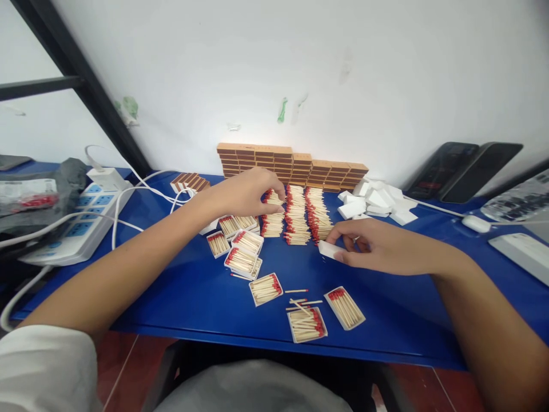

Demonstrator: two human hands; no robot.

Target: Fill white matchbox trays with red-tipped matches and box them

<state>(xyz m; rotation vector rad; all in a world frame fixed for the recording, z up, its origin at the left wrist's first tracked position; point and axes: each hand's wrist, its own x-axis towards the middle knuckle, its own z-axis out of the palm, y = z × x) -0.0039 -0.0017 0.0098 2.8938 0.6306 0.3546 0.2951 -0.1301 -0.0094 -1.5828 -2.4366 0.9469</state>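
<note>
My left hand (pixel 251 191) reaches over the leftmost row of red-headed matches (pixel 272 225). Its fingers are curved, with a gap between the thumb and fingertips where match ends show. In my right hand (pixel 371 243) is a white matchbox tray (pixel 329 250), pinched between thumb and fingers and tilted just beside the rightmost row of matches (pixel 316 214). A middle row of matches (pixel 297 214) lies between the two. The inside of the held tray is hidden from me. Several match-filled trays (pixel 245 260) are grouped below my left forearm.
Behind the rows, brown matchboxes (pixel 274 163) are stacked against the wall. White trays (pixel 380 200) are heaped at the right. Toward the front edge lie filled trays (pixel 344 308) and loose matches (pixel 300 292). A power strip (pixel 86 220) with white cables is at left, two black phones (pixel 463 171) at right.
</note>
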